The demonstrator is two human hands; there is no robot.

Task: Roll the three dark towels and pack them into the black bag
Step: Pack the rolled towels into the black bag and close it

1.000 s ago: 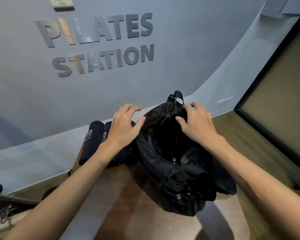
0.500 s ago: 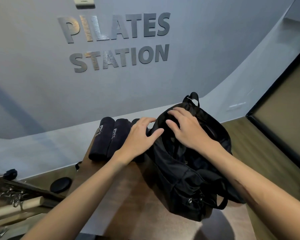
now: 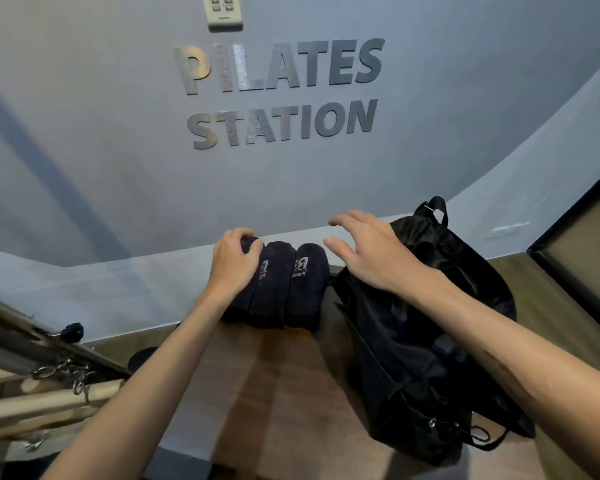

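Three dark rolled towels lie side by side on the wooden surface [image 3: 281,386] near the wall: the left towel [image 3: 248,242], the middle towel [image 3: 274,282] and the right towel [image 3: 307,289]. My left hand [image 3: 234,263] curls over the left towel and grips it. My right hand [image 3: 371,252] hovers with spread fingers just right of the towels, above the near edge of the black bag [image 3: 426,341]. The bag stands slumped on the surface at the right, its handle loop [image 3: 433,206] sticking up against the wall.
A grey wall with "PILATES STATION" lettering [image 3: 281,95] rises right behind the towels. Metal rails, chains and wooden bars [image 3: 49,382] sit at the lower left. A dark framed panel [image 3: 582,271] borders the right side.
Both hands left the bag's opening. My left hand moved left onto the left towel and closed on it. My right hand lifted and opened above the bag's edge.
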